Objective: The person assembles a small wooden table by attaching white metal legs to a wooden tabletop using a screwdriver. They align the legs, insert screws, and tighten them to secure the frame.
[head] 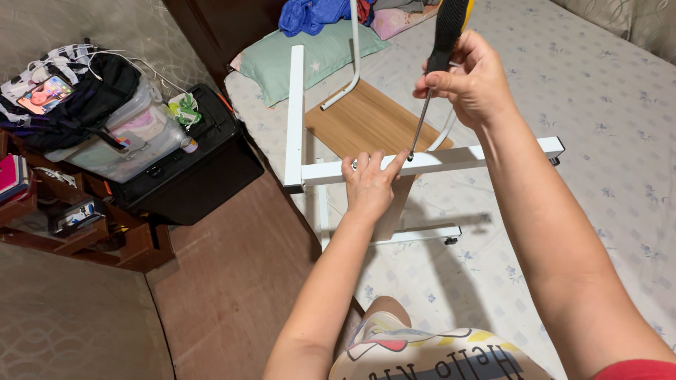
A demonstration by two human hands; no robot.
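Note:
A small table with a white metal frame (451,157) and a wooden top (362,116) lies overturned on a bed. My left hand (370,179) rests on the white crossbar, fingers spread along it beside the tip of a screwdriver. My right hand (473,77) grips the screwdriver (435,63) by its black and yellow handle. Its thin metal shaft slants down to the crossbar, with the tip touching the bar just right of my left fingers.
The bed sheet (598,105) is pale with small flowers. A green pillow (320,53) and blue clothes (310,14) lie at the head. On the left stand a black case (190,165), a clear plastic bin (134,134) and a wooden shelf (77,232).

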